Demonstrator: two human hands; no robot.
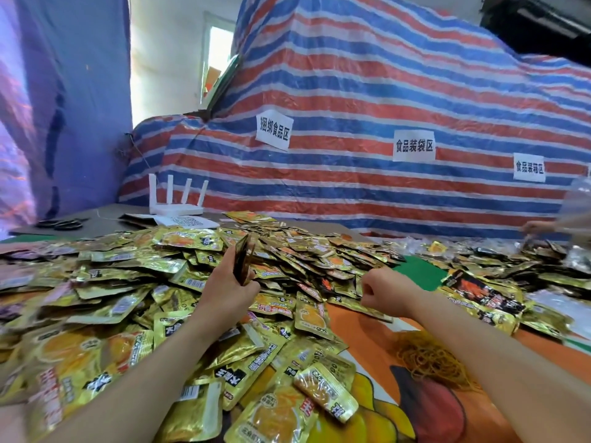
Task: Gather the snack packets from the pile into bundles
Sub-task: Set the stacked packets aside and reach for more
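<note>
The left hand (228, 284) gripped a small upright stack of packets (243, 259) above a wide pile of gold snack packets (128, 282) covering the counter (361, 327). The right hand (380, 287) hung with curled fingers at the pile's edge. A heap of rubber bands (428, 356) lay near the right forearm, and black packets (479, 294) lay beyond it. At the far side stood a white router (176, 199), with scissors (60, 223) to its left. A striped tarpaulin (351, 91) bearing paper labels (273, 132) rose behind.

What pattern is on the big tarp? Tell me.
The tarp has red, blue and white stripes; head view.
</note>
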